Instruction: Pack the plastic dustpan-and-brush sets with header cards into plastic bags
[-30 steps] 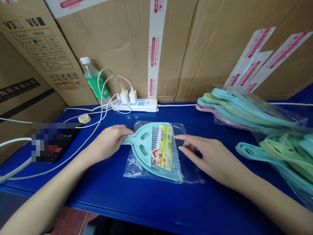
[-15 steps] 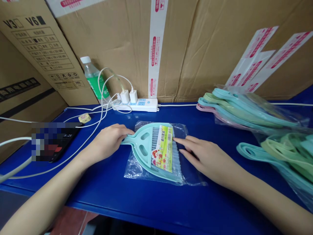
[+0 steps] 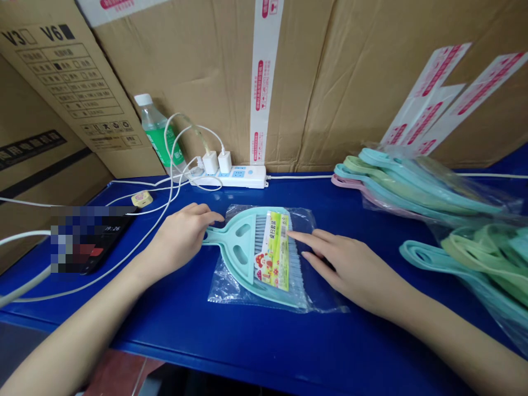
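A pale teal dustpan with a brush (image 3: 243, 247) lies in a clear plastic bag (image 3: 319, 294) on the blue table (image 3: 247, 341), handle pointing left. A green and yellow label (image 3: 272, 253) covers the brush. My left hand (image 3: 179, 239) curls loosely over the handle end, which pokes out of the bag. The fingers of my right hand (image 3: 350, 269) lie stretched out on the bag's right half. Its index tip touches the label's edge.
A white power strip (image 3: 235, 177) with chargers and cables sits by the cardboard boxes (image 3: 198, 66) at the back. A green bottle (image 3: 157, 135) stands left of it. A phone (image 3: 103, 236) lies at the left. Bagged dustpans (image 3: 412, 187) pile up at the right.
My left fingers have loosened and lifted a little over the handle. The dustpan has shifted slightly left. My right hand has slid left until its index tip reaches the label.
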`<state>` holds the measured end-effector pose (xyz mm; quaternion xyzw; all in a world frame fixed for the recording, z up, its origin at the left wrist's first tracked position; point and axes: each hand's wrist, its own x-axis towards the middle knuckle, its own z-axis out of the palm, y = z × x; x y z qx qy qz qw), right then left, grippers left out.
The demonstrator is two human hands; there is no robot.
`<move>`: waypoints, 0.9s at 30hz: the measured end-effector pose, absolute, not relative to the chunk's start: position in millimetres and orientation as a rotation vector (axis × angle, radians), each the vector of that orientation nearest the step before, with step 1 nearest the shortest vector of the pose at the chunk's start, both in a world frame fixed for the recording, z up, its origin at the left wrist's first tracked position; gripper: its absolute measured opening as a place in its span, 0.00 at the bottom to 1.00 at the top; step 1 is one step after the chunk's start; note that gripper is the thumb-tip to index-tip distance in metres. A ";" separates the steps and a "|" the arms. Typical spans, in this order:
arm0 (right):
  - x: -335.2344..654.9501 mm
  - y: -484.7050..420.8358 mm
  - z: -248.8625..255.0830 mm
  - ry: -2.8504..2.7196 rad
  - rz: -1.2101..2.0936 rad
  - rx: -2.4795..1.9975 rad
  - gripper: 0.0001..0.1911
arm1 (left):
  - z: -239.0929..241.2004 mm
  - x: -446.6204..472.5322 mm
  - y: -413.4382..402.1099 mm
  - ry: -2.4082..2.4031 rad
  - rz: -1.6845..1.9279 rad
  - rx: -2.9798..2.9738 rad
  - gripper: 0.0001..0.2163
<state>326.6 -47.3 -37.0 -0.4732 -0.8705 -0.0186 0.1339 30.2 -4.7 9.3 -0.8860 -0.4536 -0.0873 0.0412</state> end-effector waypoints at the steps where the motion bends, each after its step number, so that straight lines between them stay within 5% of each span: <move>1: 326.3 -47.5 -37.1 -2.527 -0.070 -1.372 0.22 | 9.3 30.6 -5.2 -1.387 -0.274 -2.704 0.19; 27: 314.7 -48.5 -42.3 -2.507 -0.195 -1.455 0.26 | 1.9 44.9 -16.1 -1.156 -0.286 -2.747 0.17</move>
